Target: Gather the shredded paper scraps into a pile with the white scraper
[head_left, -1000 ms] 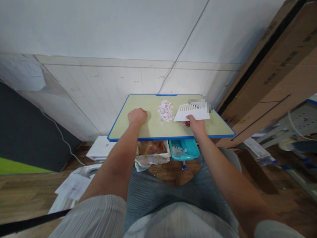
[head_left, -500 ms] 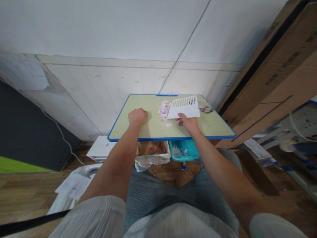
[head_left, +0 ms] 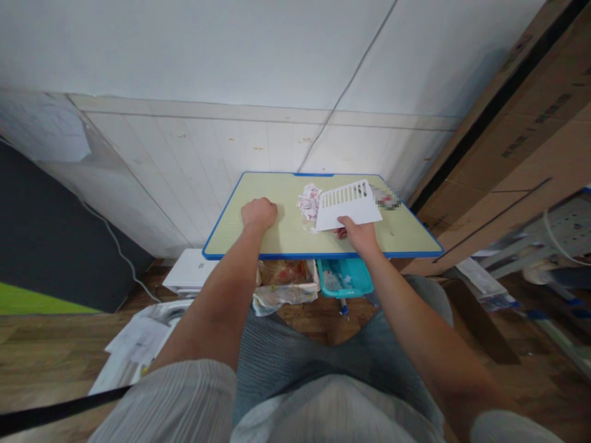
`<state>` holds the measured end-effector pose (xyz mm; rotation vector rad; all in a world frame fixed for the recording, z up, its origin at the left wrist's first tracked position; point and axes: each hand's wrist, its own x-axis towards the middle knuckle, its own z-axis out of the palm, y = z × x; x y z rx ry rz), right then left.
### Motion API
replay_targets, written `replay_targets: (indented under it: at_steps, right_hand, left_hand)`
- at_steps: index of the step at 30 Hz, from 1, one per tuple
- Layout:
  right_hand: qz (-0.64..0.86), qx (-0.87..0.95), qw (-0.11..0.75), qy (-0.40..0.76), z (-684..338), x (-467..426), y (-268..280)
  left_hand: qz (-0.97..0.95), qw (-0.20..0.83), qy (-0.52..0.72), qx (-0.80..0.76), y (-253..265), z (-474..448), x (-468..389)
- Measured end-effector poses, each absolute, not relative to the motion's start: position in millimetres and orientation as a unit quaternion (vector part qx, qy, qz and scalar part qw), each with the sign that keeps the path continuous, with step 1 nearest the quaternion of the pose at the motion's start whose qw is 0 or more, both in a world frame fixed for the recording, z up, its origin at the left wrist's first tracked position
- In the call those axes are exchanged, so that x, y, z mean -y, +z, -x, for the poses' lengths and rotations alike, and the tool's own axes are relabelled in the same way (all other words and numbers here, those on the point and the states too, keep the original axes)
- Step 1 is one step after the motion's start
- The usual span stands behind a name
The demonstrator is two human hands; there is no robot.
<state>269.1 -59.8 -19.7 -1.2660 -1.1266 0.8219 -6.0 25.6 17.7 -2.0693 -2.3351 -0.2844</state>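
On the pale yellow tabletop (head_left: pixel 281 237), my left hand (head_left: pixel 259 212) rests as a closed fist on the left side; nothing shows in it, though its underside is hidden. My right hand (head_left: pixel 357 235) grips a flat white slotted sheet (head_left: pixel 344 213) by its near edge, thumb on top and fingers beneath. A row of slots runs along the sheet's far side, and it is held tilted above the table. Left of the sheet lies a loose pile of torn paper scraps (head_left: pixel 308 202), white with pink marks. The sheet's left edge is close beside the pile.
A blurred-out item (head_left: pixel 386 198) lies at the table's right edge. Below the front edge are a turquoise basket (head_left: pixel 346 293) with scraps inside and a lined box (head_left: pixel 289 289). Tall cardboard boxes (head_left: pixel 508 160) stand at the right; a white wall (head_left: pixel 207 141) is behind.
My right hand has drawn the slotted sheet slightly toward me and right, turning it a little. Small scraps near the pile have shifted. My left fist stays in place.
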Motion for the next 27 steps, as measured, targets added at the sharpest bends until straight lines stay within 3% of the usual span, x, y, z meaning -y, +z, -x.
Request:
replay_targets:
  at_steps: [27]
  right_hand:
    - [0.548, 0.470, 0.603, 0.341, -270.3, 59.0, -17.2]
  left_hand:
    - [0.661, 0.007, -0.087, 0.745, 18.4, 5.9, -24.7]
